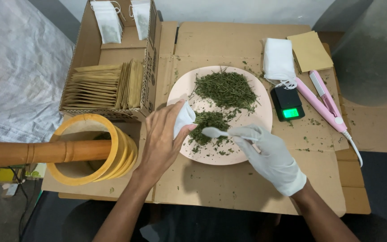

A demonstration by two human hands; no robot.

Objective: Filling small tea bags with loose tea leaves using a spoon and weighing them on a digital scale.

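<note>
The bare left hand (pixel 164 136) pinches a small white filter bag (pixel 183 118) mouth-up over the pale pink round plate (pixel 265 117), so spills land there; the gloved right hand (pixel 272 154) grips a white plastic spoon (pixel 215 132) beside the dried green herb pile (pixel 209 123).

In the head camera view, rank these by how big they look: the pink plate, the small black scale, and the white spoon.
1. Pink plate, clearly largest.
2. Black scale.
3. White spoon, smallest, though its handle is partly hidden in the gloved right hand.

surface: flattened cardboard (pixel 247 188) | left: white woven sheet (pixel 19 67) | floor: dark (pixel 381 179) | wall: pale (pixel 247 9)
</note>
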